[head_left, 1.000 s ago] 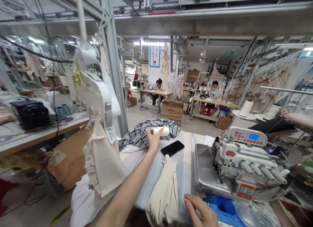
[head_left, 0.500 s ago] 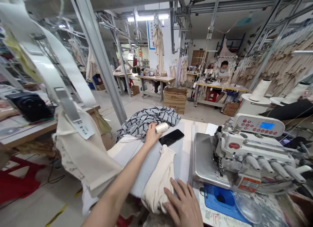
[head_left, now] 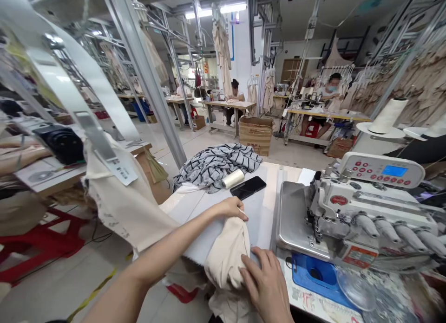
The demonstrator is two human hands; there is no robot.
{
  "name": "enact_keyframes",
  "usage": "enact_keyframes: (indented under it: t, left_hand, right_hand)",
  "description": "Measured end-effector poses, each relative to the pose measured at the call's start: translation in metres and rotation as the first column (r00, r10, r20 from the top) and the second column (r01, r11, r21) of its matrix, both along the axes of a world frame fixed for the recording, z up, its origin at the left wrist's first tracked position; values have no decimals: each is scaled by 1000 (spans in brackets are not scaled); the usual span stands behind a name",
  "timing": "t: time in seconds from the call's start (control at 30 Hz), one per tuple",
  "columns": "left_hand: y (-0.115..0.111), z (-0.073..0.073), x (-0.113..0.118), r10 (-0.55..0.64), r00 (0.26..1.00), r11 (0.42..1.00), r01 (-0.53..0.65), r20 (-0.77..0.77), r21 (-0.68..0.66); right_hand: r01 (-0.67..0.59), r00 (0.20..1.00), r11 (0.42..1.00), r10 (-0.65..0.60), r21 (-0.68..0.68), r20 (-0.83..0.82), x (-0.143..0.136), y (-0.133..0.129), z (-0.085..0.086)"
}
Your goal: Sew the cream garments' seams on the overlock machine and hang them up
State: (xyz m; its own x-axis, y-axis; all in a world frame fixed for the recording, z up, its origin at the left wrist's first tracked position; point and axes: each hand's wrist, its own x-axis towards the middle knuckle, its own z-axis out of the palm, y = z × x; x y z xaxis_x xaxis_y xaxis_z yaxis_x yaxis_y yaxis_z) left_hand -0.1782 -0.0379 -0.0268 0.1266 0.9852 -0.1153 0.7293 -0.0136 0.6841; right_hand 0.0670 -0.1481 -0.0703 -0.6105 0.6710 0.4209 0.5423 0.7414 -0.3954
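A beige cloth (head_left: 228, 251) lies bunched over the near edge of the table. My left hand (head_left: 234, 208) pinches its far end with closed fingers. Lower down, my right hand (head_left: 266, 279) rests on the right side of the cloth, fingers spread. Beyond my left hand are a black phone (head_left: 248, 187) and a cream thread spool (head_left: 233, 178), neither touched. A striped grey cloth (head_left: 218, 163) is heaped behind the spool.
To the right stands a sewing machine (head_left: 369, 207) with a metal plate, above a blue tray (head_left: 315, 274). Beige fabric (head_left: 128, 207) hangs from a clip at left. A cardboard box (head_left: 256, 133) and seated people are farther back.
My left hand has moved from beside the spool back to the far end of the beige cloth and taken hold of it. The view has shifted slightly.
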Motion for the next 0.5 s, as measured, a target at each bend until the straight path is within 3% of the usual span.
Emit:
enact_keyframes:
  t: [0.1, 0.17, 0.27, 0.4, 0.5]
  left_hand:
    - [-17, 38, 2, -47, 994, 996, 40, 93, 83]
    - [-35, 69, 13, -84, 985, 979, 53, 153, 196]
    - [-65, 115, 37, -182, 967, 925, 106, 181, 364]
    - [-97, 161, 63, -261, 947, 848, 134, 185, 512]
    - [-110, 178, 69, -303, 893, 893, 145, 332, 425]
  right_hand:
    - [99, 993, 991, -104, -93, -53, -7, -5, 7]
    - [83, 980, 965, -124, -247, -157, -18, -6, 22]
    - [-76, 920, 847, -143, -525, -364, -39, -5, 57]
    - [-294, 792, 731, -173, -615, -585, -50, -6, 109]
    - [-431, 705, 619, -223, -657, -673, -38, -16, 128]
